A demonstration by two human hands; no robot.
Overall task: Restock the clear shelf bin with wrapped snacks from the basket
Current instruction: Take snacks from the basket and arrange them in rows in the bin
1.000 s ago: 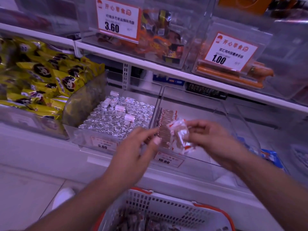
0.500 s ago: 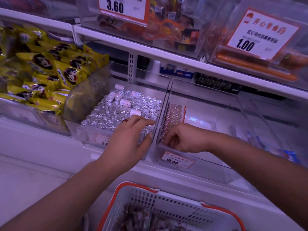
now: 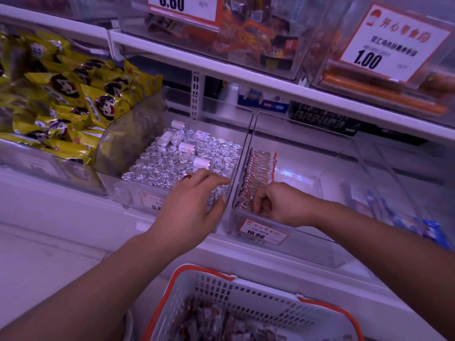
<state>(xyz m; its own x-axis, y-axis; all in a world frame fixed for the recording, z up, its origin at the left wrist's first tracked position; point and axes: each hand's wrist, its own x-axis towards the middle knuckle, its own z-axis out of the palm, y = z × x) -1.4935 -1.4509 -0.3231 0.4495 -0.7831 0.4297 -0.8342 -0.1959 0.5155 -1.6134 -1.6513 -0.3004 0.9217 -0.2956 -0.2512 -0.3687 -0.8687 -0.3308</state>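
The shelf carries the clear bin at its front edge, nearly bare, so stock goes in as one neat row of snacks along its left wall. The basket sits below, within reach, with more snacks. The left hand rests open across the neighbouring bin's front corner, probably steadying. The right hand, fingers curled, pinches snacks into the row's near end.

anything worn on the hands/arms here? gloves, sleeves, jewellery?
No gloves, and no sleeves in view: both forearms are bare to the frame edge. The left hand wears a small reddish ring on one finger, blurred. The right hand shows no ring, watch or band on its visible side. Fingernails look short and unpainted, as far as the blur allows.
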